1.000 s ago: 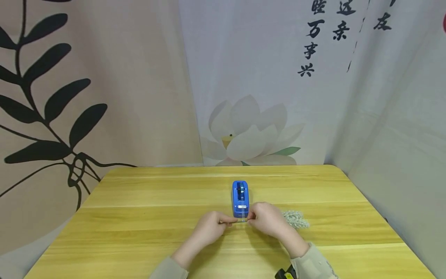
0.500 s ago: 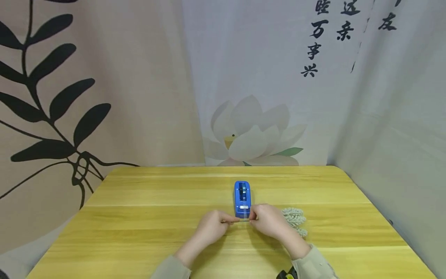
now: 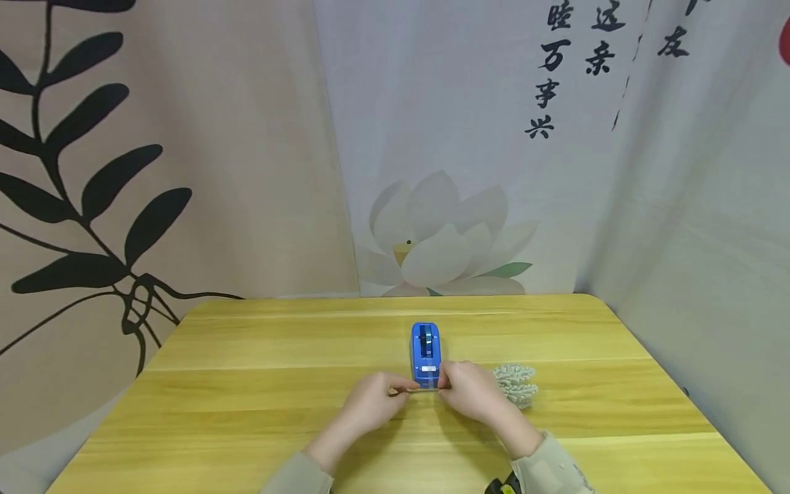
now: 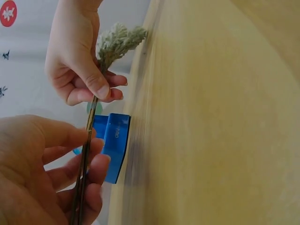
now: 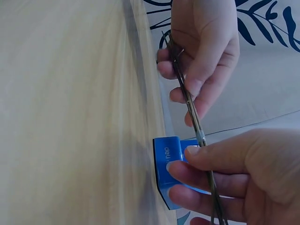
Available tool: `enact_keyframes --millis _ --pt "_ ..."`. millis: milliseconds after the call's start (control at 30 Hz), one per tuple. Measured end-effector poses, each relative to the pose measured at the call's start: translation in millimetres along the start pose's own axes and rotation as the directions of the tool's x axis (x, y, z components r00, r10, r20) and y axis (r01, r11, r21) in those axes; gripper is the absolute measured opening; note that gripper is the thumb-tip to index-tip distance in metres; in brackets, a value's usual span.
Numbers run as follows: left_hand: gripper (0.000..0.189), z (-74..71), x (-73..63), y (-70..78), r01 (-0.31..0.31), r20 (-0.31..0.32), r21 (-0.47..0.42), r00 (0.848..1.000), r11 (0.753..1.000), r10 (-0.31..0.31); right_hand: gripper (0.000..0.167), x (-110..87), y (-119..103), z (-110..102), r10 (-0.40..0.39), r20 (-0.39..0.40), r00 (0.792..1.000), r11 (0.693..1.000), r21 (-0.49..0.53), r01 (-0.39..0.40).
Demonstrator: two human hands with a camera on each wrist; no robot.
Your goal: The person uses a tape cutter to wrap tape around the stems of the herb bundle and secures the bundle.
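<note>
My left hand [image 3: 376, 401] and right hand [image 3: 474, 392] pinch a thin bunch of dried flower stems [image 5: 185, 89], held level just in front of a blue tape dispenser [image 3: 426, 353]. Pale green, fluffy flower heads [image 3: 517, 385] stick out past the right hand. The left fingers are on the stems' lower part, the right thumb and fingers nearer the heads [image 4: 117, 43]. Between the two hands, a shiny band of clear tape [image 5: 200, 137] wraps the stems. A faint strip seems to run from the dispenser's front to them; its full course is hard to make out.
Both hands are above a wooden table [image 3: 278, 357]. A black and yellow object [image 3: 505, 486] shows beside the right sleeve at the bottom edge. Printed cloth [image 3: 259, 171] hangs behind the table and along its right side.
The flower heads have turned and spread differently beside the right hand, so the bunch has rolled between the fingers. Both hands stay nearly in place; the head view has shifted slightly.
</note>
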State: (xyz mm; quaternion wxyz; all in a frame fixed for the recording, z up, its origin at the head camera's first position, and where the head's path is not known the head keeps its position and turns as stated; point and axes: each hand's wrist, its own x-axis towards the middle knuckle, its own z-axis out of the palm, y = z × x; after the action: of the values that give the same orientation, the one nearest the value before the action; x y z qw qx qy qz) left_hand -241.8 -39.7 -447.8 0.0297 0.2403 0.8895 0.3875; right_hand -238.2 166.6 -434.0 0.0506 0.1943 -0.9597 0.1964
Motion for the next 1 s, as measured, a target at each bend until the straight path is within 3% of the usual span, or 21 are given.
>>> enact_keyframes --millis 333,600,767,1000 --pt "0.018 0.0 2.3 -2.8 -0.025 0.061 0.003 0.998 1.0 0.025 0.02 1.8 2.1 5.2 -0.002 -0.021 1.0 1.0 -0.013 0.001" --pt "0.018 -5.1 2.7 -2.1 -0.006 0.087 -0.061 0.996 0.998 0.011 0.017 1.1 3.5 0.3 -0.037 0.046 0.998 0.997 0.076 0.033" --pt "0.018 -5.9 4.1 -2.1 0.029 0.078 -0.072 0.997 0.997 -0.023 0.015 0.7 4.4 -5.4 -0.041 0.086 0.995 0.996 0.078 0.034" --pt "0.017 -3.2 6.4 -4.3 0.037 0.037 -0.058 0.999 0.998 -0.035 0.011 -0.3 2.6 -6.9 -0.013 0.079 0.997 0.999 0.038 0.01"
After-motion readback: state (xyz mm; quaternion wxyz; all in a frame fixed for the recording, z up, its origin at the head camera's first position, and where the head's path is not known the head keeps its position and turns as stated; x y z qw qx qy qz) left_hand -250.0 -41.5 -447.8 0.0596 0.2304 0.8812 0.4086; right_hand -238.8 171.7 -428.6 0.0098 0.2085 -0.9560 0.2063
